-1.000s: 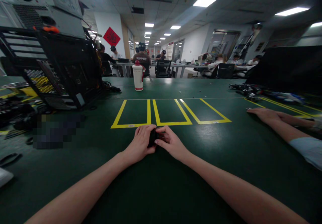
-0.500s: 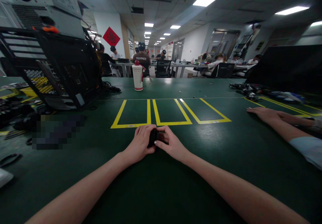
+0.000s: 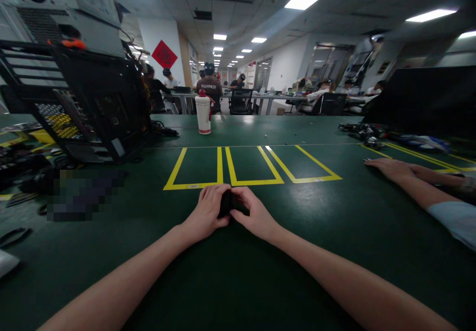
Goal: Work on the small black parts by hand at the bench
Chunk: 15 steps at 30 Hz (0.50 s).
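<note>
Between my hands, low over the green tabletop, is a small black object (image 3: 226,204); its kind is hard to make out because fingers cover much of it. My left hand (image 3: 210,206) wraps round it from the left, fingers over the top and far side, thumb at the near side. From the right, my right hand (image 3: 253,214) holds it too, with curled fingers behind and the thumb at its near right edge. Just beyond both hands lie three frames of yellow tape (image 3: 256,182) on the table (image 3: 238,276).
A black computer case (image 3: 100,107) with a grey power supply (image 3: 96,11) on top stands at left. A white lidded cup (image 3: 204,116) is beyond the tape. Another person's hand (image 3: 390,168) rests at right, near cables (image 3: 366,135) and a dark monitor (image 3: 427,100).
My right fingers and thumb have shifted slightly at the black object's right side. My left hand and the object stay nearly where they were.
</note>
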Tool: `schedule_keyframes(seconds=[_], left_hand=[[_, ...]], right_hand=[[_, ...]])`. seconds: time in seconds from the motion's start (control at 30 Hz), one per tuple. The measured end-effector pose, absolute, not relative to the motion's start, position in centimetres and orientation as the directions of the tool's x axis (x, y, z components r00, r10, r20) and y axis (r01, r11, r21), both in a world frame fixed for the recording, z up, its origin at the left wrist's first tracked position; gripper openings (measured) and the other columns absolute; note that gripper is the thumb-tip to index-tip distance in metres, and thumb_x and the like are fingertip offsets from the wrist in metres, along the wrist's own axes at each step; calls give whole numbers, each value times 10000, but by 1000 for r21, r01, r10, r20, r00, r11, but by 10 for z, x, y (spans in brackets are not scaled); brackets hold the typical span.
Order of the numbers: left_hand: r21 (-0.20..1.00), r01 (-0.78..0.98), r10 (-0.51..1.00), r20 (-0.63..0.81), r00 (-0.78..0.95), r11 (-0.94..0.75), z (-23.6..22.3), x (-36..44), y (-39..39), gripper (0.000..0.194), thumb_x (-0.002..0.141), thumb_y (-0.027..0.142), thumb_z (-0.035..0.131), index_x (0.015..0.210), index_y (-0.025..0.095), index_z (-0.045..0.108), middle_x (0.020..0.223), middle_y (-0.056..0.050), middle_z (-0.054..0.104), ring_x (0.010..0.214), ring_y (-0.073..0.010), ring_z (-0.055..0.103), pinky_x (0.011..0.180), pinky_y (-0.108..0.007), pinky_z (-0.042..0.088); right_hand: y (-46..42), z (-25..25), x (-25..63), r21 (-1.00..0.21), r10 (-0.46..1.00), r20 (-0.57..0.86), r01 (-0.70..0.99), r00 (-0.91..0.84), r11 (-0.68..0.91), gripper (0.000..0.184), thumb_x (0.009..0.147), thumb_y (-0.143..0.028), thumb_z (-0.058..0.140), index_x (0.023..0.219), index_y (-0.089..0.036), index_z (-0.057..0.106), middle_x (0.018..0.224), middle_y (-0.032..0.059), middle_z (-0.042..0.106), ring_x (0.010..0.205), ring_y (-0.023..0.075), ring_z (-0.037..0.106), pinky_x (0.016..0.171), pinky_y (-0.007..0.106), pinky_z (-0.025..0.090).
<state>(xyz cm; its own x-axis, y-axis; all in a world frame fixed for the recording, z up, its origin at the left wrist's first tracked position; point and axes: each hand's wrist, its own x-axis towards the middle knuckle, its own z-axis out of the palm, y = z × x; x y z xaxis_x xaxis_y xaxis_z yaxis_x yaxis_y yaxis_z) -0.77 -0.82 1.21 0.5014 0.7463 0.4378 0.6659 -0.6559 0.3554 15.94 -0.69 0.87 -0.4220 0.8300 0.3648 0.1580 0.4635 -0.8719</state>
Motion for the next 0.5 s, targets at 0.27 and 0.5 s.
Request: schedule_keyframes(seconds=[0.27,0.5], left_hand=[[364,677,760,429,488,-640,13,-10,-7,589,679,209,556,1183,205,252,1155,-88,403,1109,-258,368,957,-461,245],[390,687,782,420,460,-614,15,-9,-8,560,689,217,547,1176,204,271,1145,-82,410,1095,-254,387,946,-458,274]], right_hand=[[-6,7,163,-886,857,334,179,-393,427,447,668,-75,487,1083,-215,396,1104,48,457,1083,177,442,973,380,324],[-2,3,163,-867,898,326,286,-295,409,388,692,-107,480,1061,-208,411,1076,46,477,1049,173,462,952,383,339]])
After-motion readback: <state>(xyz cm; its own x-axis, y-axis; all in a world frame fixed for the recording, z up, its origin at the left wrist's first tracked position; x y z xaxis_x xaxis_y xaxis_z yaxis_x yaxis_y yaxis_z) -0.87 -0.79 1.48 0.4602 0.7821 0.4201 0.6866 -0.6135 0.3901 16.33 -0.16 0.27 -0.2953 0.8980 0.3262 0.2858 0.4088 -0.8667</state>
